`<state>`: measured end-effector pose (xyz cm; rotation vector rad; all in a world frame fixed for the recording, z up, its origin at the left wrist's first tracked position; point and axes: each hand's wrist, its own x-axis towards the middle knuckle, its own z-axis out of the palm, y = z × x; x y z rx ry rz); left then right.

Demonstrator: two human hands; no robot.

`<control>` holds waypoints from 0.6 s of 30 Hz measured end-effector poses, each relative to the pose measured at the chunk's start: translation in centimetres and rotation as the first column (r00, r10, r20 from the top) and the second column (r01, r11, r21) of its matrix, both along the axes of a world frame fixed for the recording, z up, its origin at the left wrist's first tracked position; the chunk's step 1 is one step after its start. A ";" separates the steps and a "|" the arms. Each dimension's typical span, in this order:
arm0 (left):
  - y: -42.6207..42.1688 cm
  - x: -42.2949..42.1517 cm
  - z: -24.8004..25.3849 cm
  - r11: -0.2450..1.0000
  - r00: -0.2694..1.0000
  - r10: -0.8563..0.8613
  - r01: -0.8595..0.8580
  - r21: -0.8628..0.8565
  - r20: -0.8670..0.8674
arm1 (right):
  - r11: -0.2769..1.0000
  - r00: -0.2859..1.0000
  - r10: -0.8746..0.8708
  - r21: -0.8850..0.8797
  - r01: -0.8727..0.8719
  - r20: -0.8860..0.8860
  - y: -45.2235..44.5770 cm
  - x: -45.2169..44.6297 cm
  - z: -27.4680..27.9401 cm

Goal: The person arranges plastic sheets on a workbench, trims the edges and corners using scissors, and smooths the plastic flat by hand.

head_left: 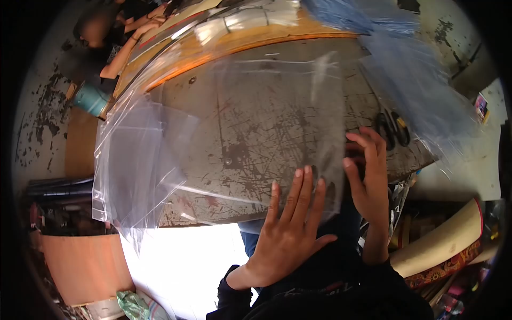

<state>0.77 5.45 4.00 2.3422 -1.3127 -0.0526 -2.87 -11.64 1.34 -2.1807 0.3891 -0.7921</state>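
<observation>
A clear plastic sheet [277, 117] lies spread over the scratched tabletop [240, 154]. My left hand [290, 229] rests palm down near its front edge, fingers stretched out. To the right, my right hand [368, 170] hovers by the sheet's right edge with fingers apart and curved; I cannot tell whether the fingertips touch the plastic. On the left side of the table sits a pile of clear plastic sheets [128, 165], partly hanging over the front edge. A pair of scissors with black handles [392, 128] lies beyond my right hand.
Bluish plastic film [410, 80] drapes over the table's right end. A raised wooden board [256, 26] runs along the back. Another person's arm [120, 58] reaches over the far left. A teal can [89, 100] stands at the left edge; rolled material [442, 240] leans at lower right.
</observation>
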 end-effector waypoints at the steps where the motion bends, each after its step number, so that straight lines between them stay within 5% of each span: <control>1: 0.4 0.2 0.0 0.991 0.997 -0.070 0.065 0.116 0.040 | 1.000 1.000 0.011 0.009 -0.011 -0.005 -0.3 0.1 -0.3; 5: 1.6 1.2 -2.5 0.978 0.993 -0.020 -0.005 0.207 0.116 | 0.994 0.993 0.034 0.110 -0.022 -0.114 -1.7 0.0 0.0; 8: 0.9 0.1 -3.7 0.984 0.982 0.072 -0.098 0.147 0.175 | 0.989 0.982 0.126 -0.061 -0.136 -0.138 -2.5 -0.2 -0.1; 10: -0.3 -0.6 -4.1 0.975 0.964 0.131 -0.168 0.148 0.232 | 0.992 0.988 0.099 0.091 -0.088 -0.116 -2.3 -0.2 0.0; 18: -3.4 -1.5 -4.9 0.931 0.889 0.284 -0.345 0.117 0.360 | 0.976 0.993 0.096 0.201 -0.080 -0.073 -2.3 -0.3 -0.4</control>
